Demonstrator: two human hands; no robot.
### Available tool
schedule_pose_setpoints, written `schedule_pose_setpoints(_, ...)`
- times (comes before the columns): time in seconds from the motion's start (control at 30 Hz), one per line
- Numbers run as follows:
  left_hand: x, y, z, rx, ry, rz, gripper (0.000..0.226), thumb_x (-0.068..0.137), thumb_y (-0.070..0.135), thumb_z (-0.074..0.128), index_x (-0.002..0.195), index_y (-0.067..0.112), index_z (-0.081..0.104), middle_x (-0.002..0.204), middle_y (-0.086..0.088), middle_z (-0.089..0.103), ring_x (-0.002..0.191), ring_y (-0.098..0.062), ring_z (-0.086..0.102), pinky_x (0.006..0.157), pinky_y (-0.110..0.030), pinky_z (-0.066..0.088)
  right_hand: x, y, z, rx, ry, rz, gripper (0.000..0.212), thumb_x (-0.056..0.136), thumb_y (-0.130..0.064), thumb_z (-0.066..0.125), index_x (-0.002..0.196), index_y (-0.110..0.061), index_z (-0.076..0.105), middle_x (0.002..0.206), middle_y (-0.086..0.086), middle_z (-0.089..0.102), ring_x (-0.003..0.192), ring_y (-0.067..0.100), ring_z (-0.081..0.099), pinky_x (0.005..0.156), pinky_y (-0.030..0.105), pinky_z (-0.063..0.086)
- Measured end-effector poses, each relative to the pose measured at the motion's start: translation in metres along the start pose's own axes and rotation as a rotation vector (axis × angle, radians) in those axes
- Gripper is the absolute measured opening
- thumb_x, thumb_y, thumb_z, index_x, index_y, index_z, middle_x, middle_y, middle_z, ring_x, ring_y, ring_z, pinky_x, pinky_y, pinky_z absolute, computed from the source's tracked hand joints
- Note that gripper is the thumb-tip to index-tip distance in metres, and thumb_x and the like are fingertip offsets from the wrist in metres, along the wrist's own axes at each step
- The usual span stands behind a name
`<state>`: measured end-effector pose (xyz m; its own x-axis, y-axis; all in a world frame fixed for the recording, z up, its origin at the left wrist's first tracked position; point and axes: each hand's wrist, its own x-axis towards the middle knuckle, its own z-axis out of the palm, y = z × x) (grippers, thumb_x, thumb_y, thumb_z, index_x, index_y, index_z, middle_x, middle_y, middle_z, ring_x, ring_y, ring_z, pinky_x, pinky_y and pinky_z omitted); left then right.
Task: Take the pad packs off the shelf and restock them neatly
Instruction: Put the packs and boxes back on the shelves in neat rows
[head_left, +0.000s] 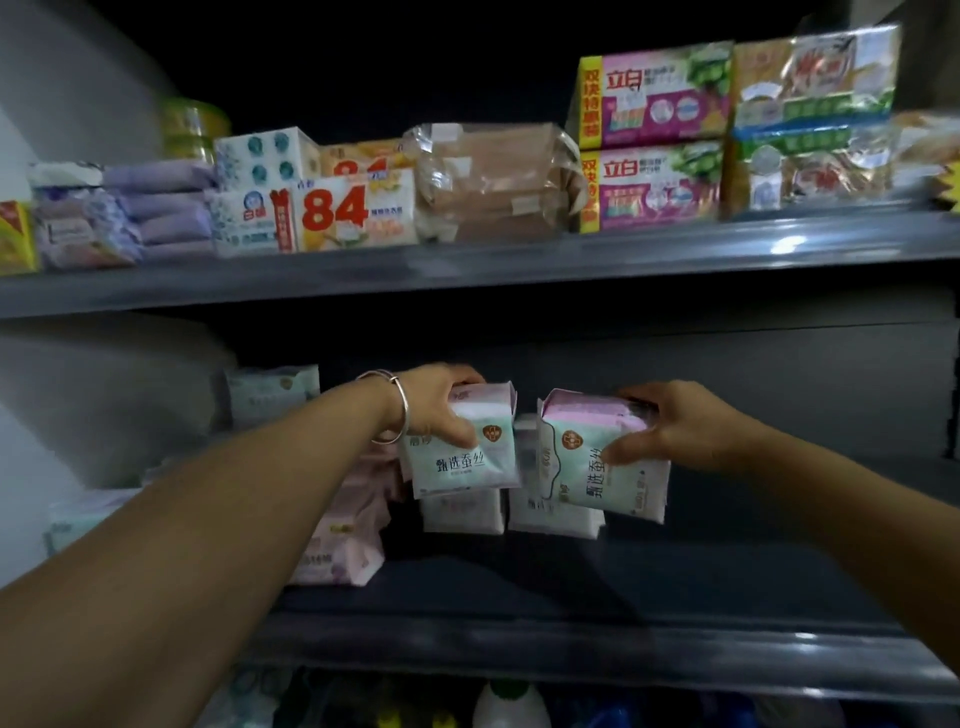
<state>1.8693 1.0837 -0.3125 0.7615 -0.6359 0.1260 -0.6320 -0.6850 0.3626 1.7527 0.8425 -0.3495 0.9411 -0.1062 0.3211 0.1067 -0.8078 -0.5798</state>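
— Across a dim shop aisle: dark metal shelving (519, 270) in tiers, soap boxes (654, 140) and wrapped packets along the upper tier. Middle shelf (597, 577) bearing the pad packs. What of the stock there?

— Standing in a short row toward the shelf's left half: pink packs (343, 540) leaning at the left, two pale packs (550, 514) upright behind the hands, another mint pack (272, 389) farther back. Bare shelf to the right.

— And the hands?

— Left hand (434, 400), silver bangle (397, 410) at the wrist, curled over the top of one mint-and-white pack (465, 452), thumb on the printed face, held upright just above the row. Right hand (675, 426) clamped round a second pack (597, 467), fingers over its pink top, thumb pressed on the front; tilted, label running sideways. Both lifted clear of the shelf board, close together but apart.

— Advice for the step?

— Probably mid-lift or mid-placing; cannot tell which. Worth levelling the tilted pack, turning its label upright to match the left one. Best set down face-out, edges flush with neighbours, seated square on the board. Soft wrappers likely to crumple: light squeeze only, grip kept near the top seam.
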Motion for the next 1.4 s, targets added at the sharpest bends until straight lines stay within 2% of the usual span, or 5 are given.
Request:
schedule_pose_setpoints(0.4, 0.134, -0.044, 0.004, 0.142, 0.084, 0.111, 0.055, 0.078, 0.007, 0.072, 0.128, 0.004, 0.049, 0.124, -0.012, 0.056, 0.111, -0.023, 0.056, 0.087, -0.027, 0.045, 0.102, 0.026, 0.016, -0.074, 0.142, -0.038, 0.065, 0.067, -0.021, 0.084, 0.124, -0.016, 0.052, 0.104, -0.006, 0.058, 0.094, 0.011, 0.059, 0.061, 0.004, 0.043)
schedule_pose_setpoints(0.73, 0.210, -0.083, 0.018, 0.245, 0.053, 0.085, 0.066, 0.083, 0.012, 0.068, 0.141, 0.013, 0.036, 0.139, -0.007, 0.044, 0.124, -0.022, 0.046, 0.097, -0.028, 0.040, 0.152, 0.053, 0.036, -0.133, 0.201, -0.039, 0.071, 0.069, -0.029, 0.082, 0.132, -0.018, 0.051, 0.114, -0.005, 0.052, 0.098, 0.007, 0.052, 0.072, 0.006, 0.040)
schedule_pose_setpoints(0.93, 0.219, -0.095, 0.044, 0.350, 0.194, 0.105, 0.073, 0.089, 0.012, 0.060, 0.149, 0.025, 0.020, 0.153, -0.001, 0.022, 0.143, -0.020, 0.017, 0.112, -0.025, 0.014, 0.162, 0.056, 0.044, -0.137, 0.226, -0.054, 0.072, 0.071, -0.030, 0.080, 0.134, -0.017, 0.049, 0.121, -0.001, 0.052, 0.099, 0.006, 0.049, 0.071, 0.004, 0.038)
schedule_pose_setpoints(1.2, 0.223, -0.099, 0.069, 0.444, 0.336, -0.034, 0.077, 0.090, 0.018, 0.058, 0.146, 0.043, 0.013, 0.157, 0.011, 0.010, 0.146, -0.017, 0.006, 0.116, -0.047, 0.010, 0.163, 0.058, 0.049, -0.101, 0.228, -0.035, 0.072, 0.072, -0.026, 0.080, 0.134, -0.014, 0.047, 0.118, -0.002, 0.051, 0.103, 0.009, 0.051, 0.084, 0.015, 0.043)
schedule_pose_setpoints(1.4, 0.220, -0.101, 0.072, 0.486, 0.406, 0.047, 0.077, 0.091, 0.023, 0.056, 0.150, 0.032, 0.008, 0.159, 0.003, 0.004, 0.147, -0.018, -0.002, 0.116, -0.048, -0.003, 0.162, 0.061, 0.049, 0.066, 0.248, -0.005, 0.066, 0.072, -0.021, 0.080, 0.131, -0.013, 0.050, 0.111, -0.005, 0.054, 0.097, 0.008, 0.054, 0.068, 0.006, 0.042)
